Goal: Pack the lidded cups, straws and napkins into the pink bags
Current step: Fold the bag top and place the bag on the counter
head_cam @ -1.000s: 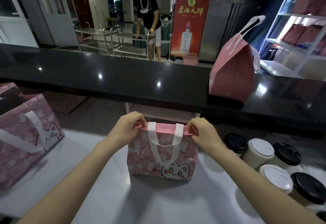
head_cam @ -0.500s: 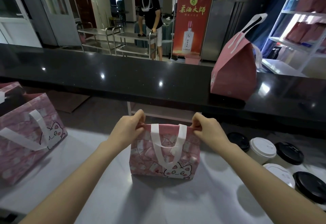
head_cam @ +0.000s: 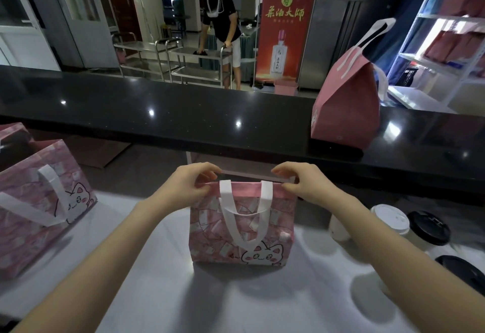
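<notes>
Small pink bag (head_cam: 241, 230) stands upright on the white table (head_cam: 162, 293), soft fabric, cat print, flat white strap handle looped down its front. Left hand (head_cam: 190, 184) pinches the bag's top left corner, right hand (head_cam: 299, 183) pinches the top right corner. Right of the bag: round paper cups, one white-lidded (head_cam: 391, 218), one black-lidded (head_cam: 429, 227). Left of the bag: a bigger bag (head_cam: 39, 209), same print. Behind the bag: glossy black counter (head_cam: 157, 112).

White table (head_cam: 162, 293) lies bare before the bag (head_cam: 241, 230) and on its left, up to the second bag (head_cam: 39, 217). Right of it, cups (head_cam: 391, 221) crowd the surface. The black counter (head_cam: 183, 112) walls the far side.
</notes>
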### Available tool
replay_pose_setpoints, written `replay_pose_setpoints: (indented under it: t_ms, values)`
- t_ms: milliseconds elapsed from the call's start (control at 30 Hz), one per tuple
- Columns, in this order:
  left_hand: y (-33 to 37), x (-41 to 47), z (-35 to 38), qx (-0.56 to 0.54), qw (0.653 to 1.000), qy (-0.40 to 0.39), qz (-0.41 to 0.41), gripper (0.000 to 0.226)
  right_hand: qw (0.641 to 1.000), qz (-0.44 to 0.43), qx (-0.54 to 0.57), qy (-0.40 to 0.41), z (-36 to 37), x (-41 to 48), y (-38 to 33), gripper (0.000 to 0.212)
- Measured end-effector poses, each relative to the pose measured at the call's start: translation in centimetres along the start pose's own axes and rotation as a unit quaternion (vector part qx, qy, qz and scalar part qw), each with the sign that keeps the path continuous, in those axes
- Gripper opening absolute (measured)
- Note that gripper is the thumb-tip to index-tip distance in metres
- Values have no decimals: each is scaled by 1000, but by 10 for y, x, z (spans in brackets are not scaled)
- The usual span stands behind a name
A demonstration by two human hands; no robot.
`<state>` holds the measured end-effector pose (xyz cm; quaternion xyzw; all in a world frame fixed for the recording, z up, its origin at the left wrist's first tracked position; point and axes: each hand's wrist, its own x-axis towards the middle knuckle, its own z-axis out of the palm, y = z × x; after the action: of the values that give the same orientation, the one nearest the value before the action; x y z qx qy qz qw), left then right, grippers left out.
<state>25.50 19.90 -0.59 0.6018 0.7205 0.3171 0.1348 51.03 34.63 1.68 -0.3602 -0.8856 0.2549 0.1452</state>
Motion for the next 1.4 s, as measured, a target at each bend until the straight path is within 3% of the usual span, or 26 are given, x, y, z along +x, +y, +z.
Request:
replay_pose_setpoints:
  t_ms: [133, 267, 367, 533, 833, 1067, 1233, 1400]
  values:
    - [13, 6, 7, 0, 1000, 23, 13, 25, 1000, -5, 26, -5, 9, 9, -20, 30]
    - [21, 10, 25, 143, 988, -16, 63, 41, 995, -9, -58, -87, 26, 15, -28, 47]
    - [17, 12, 35, 183, 978, 32, 91, 27, 995, -6, -86, -44, 36, 18, -27, 27]
    - [18, 15, 46, 190, 973, 69, 110, 15, 993, -14, -120, 9, 47, 20, -27, 12]
    - [17, 13, 47, 188, 970, 97, 120, 17, 992, -40, -115, -19, 47, 23, -40, 18]
    - [16, 14, 51, 193, 968, 121, 101, 20, 986, -51, -156, 22, 60, 27, -39, 18]
    - [-2, 5, 31, 124, 987, 72, 70, 30, 1000, 3, 24, -11, 30, 21, -10, 37]
    - [-33, -15, 6, 109, 993, 49, 9, 25, 998, 19, -40, -36, -1, 4, 24, 27]
